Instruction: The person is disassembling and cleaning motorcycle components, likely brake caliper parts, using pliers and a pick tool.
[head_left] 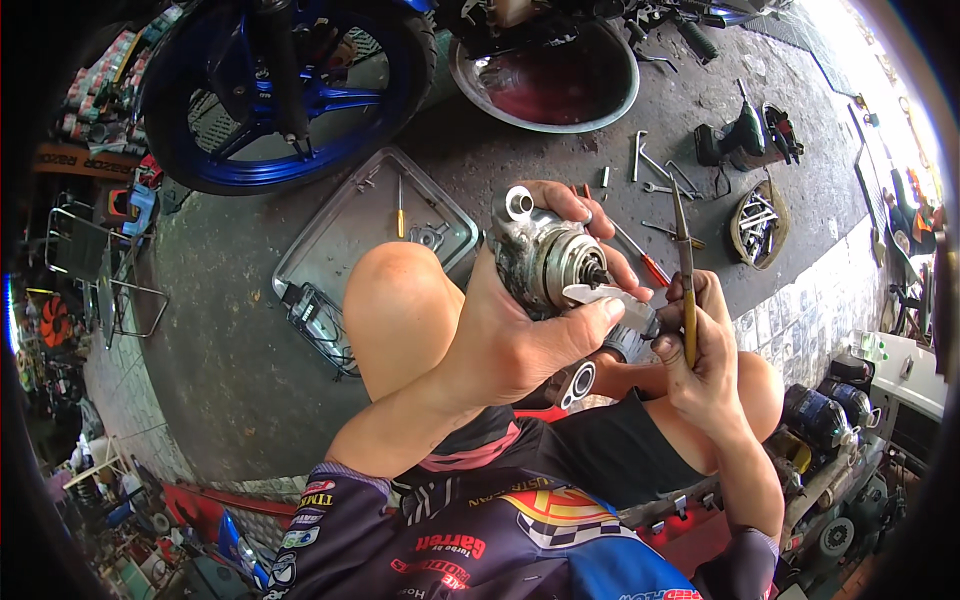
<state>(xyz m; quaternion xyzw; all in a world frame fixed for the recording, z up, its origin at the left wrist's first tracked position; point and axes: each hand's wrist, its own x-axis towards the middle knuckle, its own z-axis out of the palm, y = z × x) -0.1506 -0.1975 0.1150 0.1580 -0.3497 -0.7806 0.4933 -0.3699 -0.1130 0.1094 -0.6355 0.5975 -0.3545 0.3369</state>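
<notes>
I see my left hand [515, 335] wrapped around a grey motor [548, 255], fingers over its top edge and thumb pressed across a white part at its open face, held above my bare knees. My right hand [700, 345] is closed on yellow-handled pliers [685, 265], tips pointing up and away, just right of the motor and close to it but apart from it.

Below the hands, the concrete floor [230, 330] lies open to the left of my left knee. A metal tray [350, 225] sits just beyond that knee, its near corner hidden behind it, with a blue wheel [290, 90] past its far edge. A round basin [560, 85] stands further up. Wrenches [655, 170] lie scattered beyond the pliers, a drill [740, 135] and a small basket [758, 225] of tools near them. A tiled strip borders the floor at right.
</notes>
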